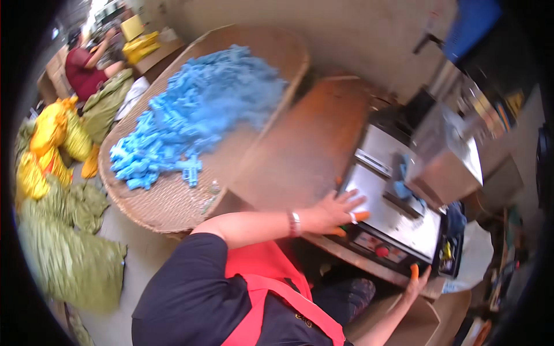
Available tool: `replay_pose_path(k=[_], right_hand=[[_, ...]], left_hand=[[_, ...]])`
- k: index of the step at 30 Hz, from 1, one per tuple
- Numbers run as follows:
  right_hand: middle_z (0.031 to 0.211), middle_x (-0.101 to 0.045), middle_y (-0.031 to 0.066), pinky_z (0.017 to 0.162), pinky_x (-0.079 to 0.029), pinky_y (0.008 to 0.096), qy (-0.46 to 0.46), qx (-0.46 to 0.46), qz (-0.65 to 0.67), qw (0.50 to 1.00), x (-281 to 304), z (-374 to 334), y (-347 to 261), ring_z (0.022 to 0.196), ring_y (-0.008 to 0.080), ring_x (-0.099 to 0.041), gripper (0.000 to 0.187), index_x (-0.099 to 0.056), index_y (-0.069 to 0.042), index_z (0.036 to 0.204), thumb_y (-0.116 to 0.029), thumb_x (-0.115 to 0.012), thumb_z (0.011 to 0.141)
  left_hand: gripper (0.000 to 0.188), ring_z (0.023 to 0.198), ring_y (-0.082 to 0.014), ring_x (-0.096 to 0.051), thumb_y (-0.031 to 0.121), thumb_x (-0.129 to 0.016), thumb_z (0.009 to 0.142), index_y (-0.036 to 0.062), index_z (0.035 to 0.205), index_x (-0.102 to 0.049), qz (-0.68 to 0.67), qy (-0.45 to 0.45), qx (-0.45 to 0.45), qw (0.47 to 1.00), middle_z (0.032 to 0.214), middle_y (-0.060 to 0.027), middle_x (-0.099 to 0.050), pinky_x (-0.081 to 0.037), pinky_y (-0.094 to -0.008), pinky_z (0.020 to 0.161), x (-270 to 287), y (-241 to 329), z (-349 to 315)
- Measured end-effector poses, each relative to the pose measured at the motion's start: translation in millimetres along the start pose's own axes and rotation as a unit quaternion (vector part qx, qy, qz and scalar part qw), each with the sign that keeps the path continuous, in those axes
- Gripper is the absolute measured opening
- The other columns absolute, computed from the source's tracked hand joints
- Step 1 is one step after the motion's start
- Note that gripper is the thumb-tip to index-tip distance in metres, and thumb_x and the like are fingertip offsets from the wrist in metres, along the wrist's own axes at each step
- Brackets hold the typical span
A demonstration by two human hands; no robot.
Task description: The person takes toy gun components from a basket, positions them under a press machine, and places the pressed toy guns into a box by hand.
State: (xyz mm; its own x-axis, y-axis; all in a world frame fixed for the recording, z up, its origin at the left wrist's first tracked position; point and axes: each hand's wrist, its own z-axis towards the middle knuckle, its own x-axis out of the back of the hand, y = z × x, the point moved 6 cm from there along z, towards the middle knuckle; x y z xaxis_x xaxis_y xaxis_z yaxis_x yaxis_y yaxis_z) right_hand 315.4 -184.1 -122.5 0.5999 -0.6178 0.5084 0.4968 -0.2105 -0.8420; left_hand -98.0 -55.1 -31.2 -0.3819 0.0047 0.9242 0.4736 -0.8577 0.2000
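Note:
My left hand [332, 213] reaches across to the near left edge of a benchtop machine [381, 202] with a flat silver plate. Its fingers are spread and nothing shows in them; orange covers sit on some fingertips. By the machine's near right corner is my right hand [415, 284], an orange-capped digit and another finger stretched upward and apart. A red knob [381, 251] sits on the machine's front panel between the two hands. Blue plastic parts [401, 181] lie around the metal head above the plate.
A large woven basket [167, 210] holds a heap of blue plastic pieces, with a toy-pistol-shaped piece [189, 170] at its near side. A brown board [306, 144] lies between basket and machine. Green sacks [69, 259] and yellow bags [49, 138] stand left. Another person [86, 69] sits beyond.

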Motion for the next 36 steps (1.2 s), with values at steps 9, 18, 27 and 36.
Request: replay_pose_path(k=[9,18,27,36], right_hand=[[0.149,-0.031,0.0155,0.112,-0.024,0.0349,0.003,-0.096,0.196,0.976,12.7,2.2,45.5,0.135,0.0235,-0.032,0.071,-0.029,0.003,0.145,-0.015,-0.066,0.088],[0.149,-0.032,0.0154,0.112,-0.024,0.0351,0.005,-0.115,0.157,0.981,10.5,-1.2,40.4,0.135,0.0238,-0.032,0.068,-0.030,0.003,0.145,-0.013,-0.064,0.089],[0.147,-0.036,0.0154,0.112,-0.025,0.0353,0.066,0.046,0.009,0.997,2.3,-11.8,-0.1,0.135,0.0244,-0.034,0.061,-0.033,0.002,0.144,-0.011,-0.061,0.091],[0.123,-0.058,0.0140,0.107,-0.032,0.0357,0.012,0.256,-0.019,0.967,-68.8,47.3,-156.9,0.122,0.0293,-0.048,0.035,-0.056,0.000,0.125,-0.006,-0.052,0.091]], left_hand=[[0.020,0.091,-0.0372,-0.060,0.003,-0.052,0.081,0.0010,0.097,-0.065,0.023,0.247,0.486,0.838,0.089,-0.0192,-0.065,-0.048,-0.0430,0.083,57.1,-333.8,-141.1],[0.040,0.112,-0.0282,-0.052,0.007,-0.058,0.079,0.0077,0.118,-0.054,0.273,0.029,0.514,0.813,0.120,-0.0081,-0.056,-0.037,-0.0430,0.097,-11.9,-514.9,-218.0],[0.038,0.093,-0.0323,-0.058,0.018,-0.066,0.074,0.0033,0.108,-0.058,0.127,0.186,0.486,0.844,0.102,-0.0161,-0.059,-0.045,-0.0425,0.084,2.6,-356.6,-373.9],[0.021,0.058,-0.0104,-0.050,0.024,-0.063,0.091,0.0079,0.105,-0.061,-0.238,0.367,0.350,0.828,0.074,0.0007,-0.054,-0.039,-0.0248,0.050,144.2,-132.0,-94.1]])
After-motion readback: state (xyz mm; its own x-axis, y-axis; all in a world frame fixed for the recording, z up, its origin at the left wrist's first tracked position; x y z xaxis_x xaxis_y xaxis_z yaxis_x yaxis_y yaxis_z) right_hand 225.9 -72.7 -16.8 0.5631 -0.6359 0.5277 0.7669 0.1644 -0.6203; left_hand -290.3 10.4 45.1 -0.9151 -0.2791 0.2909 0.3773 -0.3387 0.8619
